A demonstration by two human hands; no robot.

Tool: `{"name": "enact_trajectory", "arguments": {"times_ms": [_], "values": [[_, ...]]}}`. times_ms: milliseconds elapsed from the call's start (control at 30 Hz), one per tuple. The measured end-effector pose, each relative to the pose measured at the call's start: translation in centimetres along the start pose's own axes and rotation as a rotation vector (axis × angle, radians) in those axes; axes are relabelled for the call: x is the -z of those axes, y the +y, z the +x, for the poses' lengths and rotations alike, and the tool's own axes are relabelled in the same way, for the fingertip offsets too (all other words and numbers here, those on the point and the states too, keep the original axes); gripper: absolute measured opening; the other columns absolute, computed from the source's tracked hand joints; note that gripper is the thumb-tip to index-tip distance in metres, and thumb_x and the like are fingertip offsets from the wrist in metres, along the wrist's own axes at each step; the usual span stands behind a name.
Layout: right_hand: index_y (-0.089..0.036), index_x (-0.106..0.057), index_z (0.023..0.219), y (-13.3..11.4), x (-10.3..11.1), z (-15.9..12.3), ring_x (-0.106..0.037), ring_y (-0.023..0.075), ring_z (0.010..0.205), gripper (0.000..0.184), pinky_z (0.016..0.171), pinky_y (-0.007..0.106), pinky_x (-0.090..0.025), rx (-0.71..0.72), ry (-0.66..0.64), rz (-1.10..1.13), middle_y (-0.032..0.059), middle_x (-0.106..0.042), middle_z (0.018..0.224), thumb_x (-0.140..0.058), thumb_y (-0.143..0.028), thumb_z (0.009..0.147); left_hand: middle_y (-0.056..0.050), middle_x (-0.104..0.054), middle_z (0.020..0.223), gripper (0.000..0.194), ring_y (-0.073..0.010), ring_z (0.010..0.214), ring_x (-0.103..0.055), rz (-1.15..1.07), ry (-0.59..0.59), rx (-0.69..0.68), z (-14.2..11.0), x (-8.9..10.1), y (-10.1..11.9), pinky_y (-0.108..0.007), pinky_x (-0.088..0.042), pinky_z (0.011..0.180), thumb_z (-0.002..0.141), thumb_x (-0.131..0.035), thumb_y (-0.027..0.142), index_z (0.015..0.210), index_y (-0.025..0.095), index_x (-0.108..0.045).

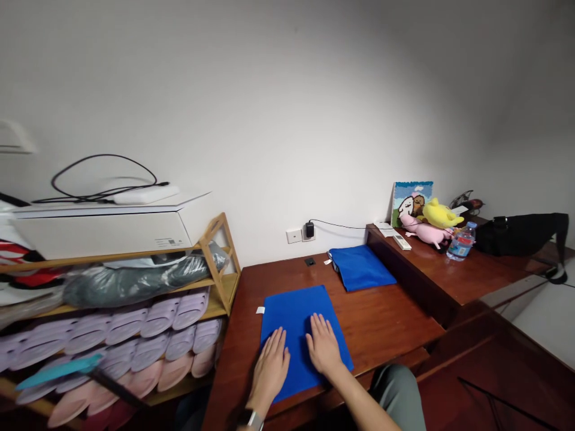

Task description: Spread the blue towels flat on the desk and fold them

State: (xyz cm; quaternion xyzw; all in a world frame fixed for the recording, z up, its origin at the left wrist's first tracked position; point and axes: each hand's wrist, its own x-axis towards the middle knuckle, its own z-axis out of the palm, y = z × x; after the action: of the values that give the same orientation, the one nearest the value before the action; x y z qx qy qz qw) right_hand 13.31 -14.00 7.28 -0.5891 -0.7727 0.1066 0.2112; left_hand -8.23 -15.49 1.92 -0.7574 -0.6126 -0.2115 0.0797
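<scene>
A flat blue cloth with a small white tag at its left edge lies on the brown wooden table. My left hand rests on the cloth's left side, its fingers stretched out and pointing away from me. On the right part of the same cloth lies my right hand, palm down with the fingers extended. Farther back, a second blue cloth, folded and also tagged, sits apart from both hands near the raised desk section.
A wooden shoe rack full of lilac and pink slippers stands left, with a white box on top. On the raised right side are plush toys, a water bottle and a black bag. A plug is in the wall.
</scene>
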Motion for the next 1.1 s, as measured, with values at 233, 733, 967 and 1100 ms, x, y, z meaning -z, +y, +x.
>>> {"name": "enact_trajectory", "arguments": {"times_ms": [233, 733, 967, 1100], "values": [[-0.014, -0.034, 0.168, -1.2, -2.7, 3.7, -0.022, 0.0242, 0.164, 0.063, 0.135, 0.046, -0.014, -0.004, -0.160, 0.005, 0.0085, -0.029, 0.174, -0.023, -0.040, 0.112, -0.014, -0.048, 0.166, 0.061, -0.0274, 0.156, -0.045, 0.006, -0.158, 0.055, 3.3, -2.2, 1.0, -0.052, -0.037, 0.130, 0.105, -0.031, 0.036, 0.158, 0.013, -0.050], [-0.009, -0.034, 0.168, 3.5, 0.3, 4.8, -0.020, 0.0244, 0.165, 0.065, 0.135, 0.043, -0.016, -0.117, -0.014, -0.075, 0.0100, -0.027, 0.175, -0.023, -0.039, 0.112, -0.014, -0.052, 0.165, 0.064, -0.0278, 0.156, -0.044, 0.032, 0.031, 0.023, 4.5, -1.0, -4.1, -0.049, -0.036, 0.130, 0.106, -0.028, 0.043, 0.157, 0.013, -0.052], [-0.011, -0.034, 0.168, -0.8, -3.1, 11.3, -0.019, 0.0229, 0.165, 0.064, 0.134, 0.043, -0.014, -0.006, -0.195, -0.003, 0.0106, -0.028, 0.175, -0.027, -0.039, 0.112, -0.011, -0.049, 0.166, 0.060, -0.0260, 0.156, -0.044, -0.005, -0.228, -0.014, 11.2, -3.7, -0.7, -0.050, -0.034, 0.131, 0.104, -0.031, 0.035, 0.157, 0.016, -0.052], [-0.012, -0.029, 0.170, 2.5, -3.2, 11.2, -0.015, 0.0233, 0.166, 0.066, 0.134, 0.046, -0.009, -0.113, -0.149, -0.050, 0.0095, -0.023, 0.177, -0.023, -0.042, 0.111, -0.015, -0.044, 0.169, 0.067, -0.0289, 0.159, -0.040, 0.012, -0.183, 0.112, 9.6, -4.6, -2.5, -0.053, -0.031, 0.131, 0.106, -0.029, 0.045, 0.162, 0.013, -0.045]]}}
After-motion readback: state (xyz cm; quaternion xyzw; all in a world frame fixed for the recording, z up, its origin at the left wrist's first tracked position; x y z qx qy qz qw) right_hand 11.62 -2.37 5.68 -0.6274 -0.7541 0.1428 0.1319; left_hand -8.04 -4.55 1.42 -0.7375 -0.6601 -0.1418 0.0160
